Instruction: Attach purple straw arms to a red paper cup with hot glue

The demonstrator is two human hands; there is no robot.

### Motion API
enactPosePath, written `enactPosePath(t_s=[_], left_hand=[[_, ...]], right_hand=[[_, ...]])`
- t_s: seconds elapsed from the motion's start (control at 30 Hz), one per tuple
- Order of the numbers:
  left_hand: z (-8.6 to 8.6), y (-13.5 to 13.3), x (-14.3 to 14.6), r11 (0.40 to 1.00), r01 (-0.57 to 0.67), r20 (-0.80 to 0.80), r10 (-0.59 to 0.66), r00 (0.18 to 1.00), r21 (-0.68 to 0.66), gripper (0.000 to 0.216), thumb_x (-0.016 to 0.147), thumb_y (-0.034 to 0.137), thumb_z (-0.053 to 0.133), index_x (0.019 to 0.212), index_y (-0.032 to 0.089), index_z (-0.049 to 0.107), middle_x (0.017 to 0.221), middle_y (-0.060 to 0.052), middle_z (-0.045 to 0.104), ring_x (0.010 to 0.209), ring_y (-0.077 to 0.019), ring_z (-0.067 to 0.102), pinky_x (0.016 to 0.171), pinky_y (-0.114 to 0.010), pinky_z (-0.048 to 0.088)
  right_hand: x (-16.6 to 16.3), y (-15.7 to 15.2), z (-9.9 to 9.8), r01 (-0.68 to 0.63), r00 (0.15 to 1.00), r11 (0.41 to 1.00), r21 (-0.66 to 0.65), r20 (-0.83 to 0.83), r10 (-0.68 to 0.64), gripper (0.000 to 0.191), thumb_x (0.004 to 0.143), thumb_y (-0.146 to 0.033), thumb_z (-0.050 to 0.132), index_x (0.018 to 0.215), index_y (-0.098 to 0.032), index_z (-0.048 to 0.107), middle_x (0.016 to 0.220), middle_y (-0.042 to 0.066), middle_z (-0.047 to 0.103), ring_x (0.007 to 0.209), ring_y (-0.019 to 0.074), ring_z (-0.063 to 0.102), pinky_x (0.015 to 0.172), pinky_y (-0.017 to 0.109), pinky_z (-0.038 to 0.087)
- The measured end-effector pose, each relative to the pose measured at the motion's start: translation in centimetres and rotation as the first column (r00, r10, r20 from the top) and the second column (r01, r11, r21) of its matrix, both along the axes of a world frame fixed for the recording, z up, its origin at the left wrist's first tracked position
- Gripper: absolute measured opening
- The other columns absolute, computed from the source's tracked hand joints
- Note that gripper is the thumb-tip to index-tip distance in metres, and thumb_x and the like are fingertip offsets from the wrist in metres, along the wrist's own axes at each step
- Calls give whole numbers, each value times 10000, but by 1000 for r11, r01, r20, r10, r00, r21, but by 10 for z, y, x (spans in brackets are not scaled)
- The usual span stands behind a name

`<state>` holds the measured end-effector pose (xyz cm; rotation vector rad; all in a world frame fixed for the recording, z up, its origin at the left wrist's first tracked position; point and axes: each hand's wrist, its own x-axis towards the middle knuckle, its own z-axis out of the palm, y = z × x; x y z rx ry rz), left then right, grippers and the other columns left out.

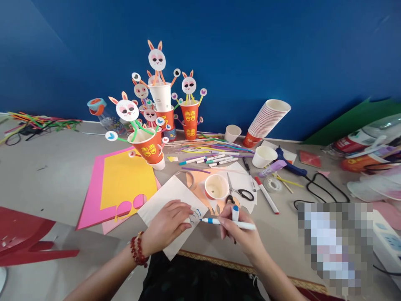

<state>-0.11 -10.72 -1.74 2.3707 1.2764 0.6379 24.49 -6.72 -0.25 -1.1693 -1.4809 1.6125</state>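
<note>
My left hand (167, 225) lies flat with its fingers stretched out on a sheet of white paper (175, 190), pressing it to the table. Short blue curved strokes (194, 215) run along the sheet's right side. Between the fingers of my right hand (242, 238) is a white marker (247, 225) with a blue band. Its tip points left and meets the paper's right edge, close to the strokes. A blue-topped marker cap (235, 212) stands up from the same hand. Just beyond sits a paper cup (216, 187), beside black-handled scissors (244, 194).
Rabbit figures on red cups (147, 148) stand at back left. Pink and yellow sheets (125, 179) lie left. Several markers (208, 160), a tall cup stack (267, 121), a blue glue gun (290, 165) with its cord, tape (272, 184) and a red marker (267, 195) lie beyond and right.
</note>
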Motion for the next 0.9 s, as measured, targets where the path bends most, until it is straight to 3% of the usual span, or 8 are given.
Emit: enactPosePath(t_s=[0.17, 0.4, 0.53, 0.63, 0.9], left_hand=[[8, 7, 11, 996, 79, 63, -81, 995, 32, 232, 1000, 339, 443, 1143, 195, 555, 1128, -76, 702, 1129, -204, 613, 1065, -414, 412], [16, 12, 24, 990, 126, 35, -129, 991, 63, 292, 1016, 400, 369, 1045, 187, 567, 1074, -78, 697, 1078, -203, 613, 1037, -409, 408], [20, 12, 34, 986, 152, -29, -150, 988, 64, 332, 1020, 366, 330, 863, 177, 553, 821, -66, 656, 817, -203, 602, 823, -373, 479], [25, 10, 41, 986, 144, -90, -136, 987, 89, 320, 1005, 326, 336, 793, 180, 525, 715, -55, 598, 699, -209, 544, 682, -351, 448], [42, 13, 61, 981, 161, -104, -150, 983, 106, 299, 996, 307, 331, 761, 194, 477, 693, -45, 577, 642, -203, 509, 619, -328, 367]], right_hand=[[0, -5, 1, -11, 989, 999, -31, -148, 7, 152, 824, -266, 578, 693, -204, 530, 499, -49, 567, 389, 81, 421, 404, 208, 298], [-4, -6, 10, -36, 989, 998, -54, -144, 28, 152, 791, -255, 593, 666, -196, 529, 491, -38, 565, 405, 84, 439, 395, 200, 286], [-9, -8, 5, -46, 975, 990, -133, -221, 15, 151, 799, -299, 573, 709, -210, 489, 440, -67, 515, 368, 81, 399, 377, 190, 254], [-11, -12, -2, -15, 960, 985, -170, -277, -33, 168, 787, -328, 562, 716, -219, 456, 438, -91, 462, 346, 77, 393, 364, 183, 241], [-5, -18, -2, 80, 908, 980, -182, -393, -147, 170, 764, -317, 563, 685, -214, 454, 451, -117, 398, 308, 48, 331, 343, 166, 220]])
